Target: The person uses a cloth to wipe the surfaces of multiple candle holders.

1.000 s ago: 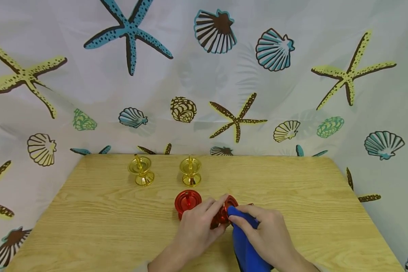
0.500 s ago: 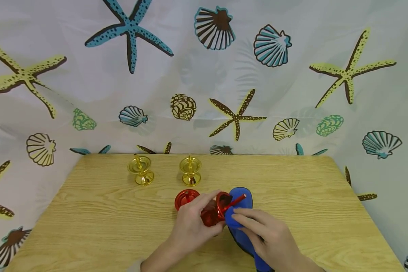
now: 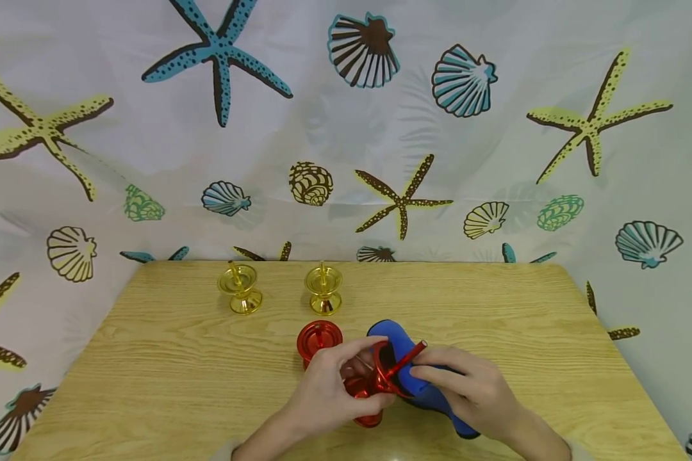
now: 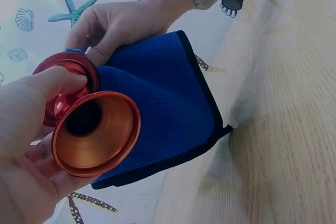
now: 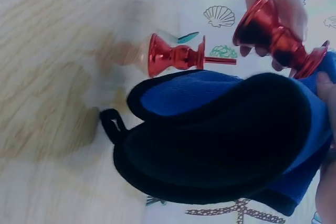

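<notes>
On my feed, the left hand [image 3: 323,387] grips a shiny red metallic candle holder [image 3: 380,383], raised and tilted over the near part of the pale wood-grain table [image 3: 179,371]. In the last half second its base has swung nearer, while the black-edged blue cloth [image 4: 163,93], pinched by the right hand [image 3: 478,390], has shifted left behind the cup; I judge this brings a different part of the cup to the cloth. A matching red holder [image 3: 318,339] stands just left, two gold-coloured ones [image 3: 239,288] [image 3: 324,288] farther away. I can read no labels, brands or writing.
</notes>
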